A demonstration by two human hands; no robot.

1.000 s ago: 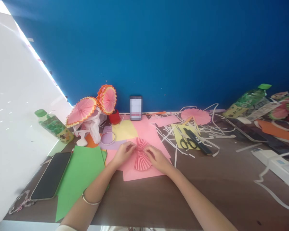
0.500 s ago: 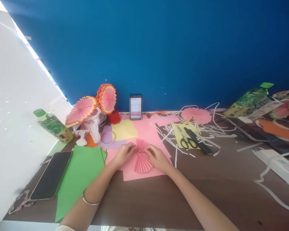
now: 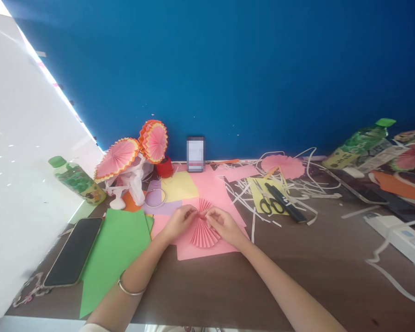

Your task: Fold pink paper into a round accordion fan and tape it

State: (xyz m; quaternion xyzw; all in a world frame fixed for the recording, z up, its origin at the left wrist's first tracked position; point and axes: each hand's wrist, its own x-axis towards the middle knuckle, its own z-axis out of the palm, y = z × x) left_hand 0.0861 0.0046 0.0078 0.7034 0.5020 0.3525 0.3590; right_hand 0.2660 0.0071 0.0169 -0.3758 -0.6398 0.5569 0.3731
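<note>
Fingers [image 3: 213,216] closer on fan [image 3: 204,236], label [image 3: 338,158] illegible

The paper fan [image 3: 203,236] is flanked by the left hand [image 3: 181,223] and right hand [image 3: 224,226], over sheets [image 3: 212,184] spread on the worktop [image 3: 200,290]; scissors [image 3: 269,200] are placed to the right, a phone [image 3: 73,252] left.

Head-worn camera facing forward and down

A single wide view is looking out from the person's head, taking in the surface [image 3: 200,295] from above its near edge. It is facing a blue wall [image 3: 228,78], which is filling the upper part. The forearms [image 3: 143,267] are showing at the bottom, and the left hand [image 3: 180,222] and right hand [image 3: 224,226] are appearing just below the middle, nearer than the wall.
</note>
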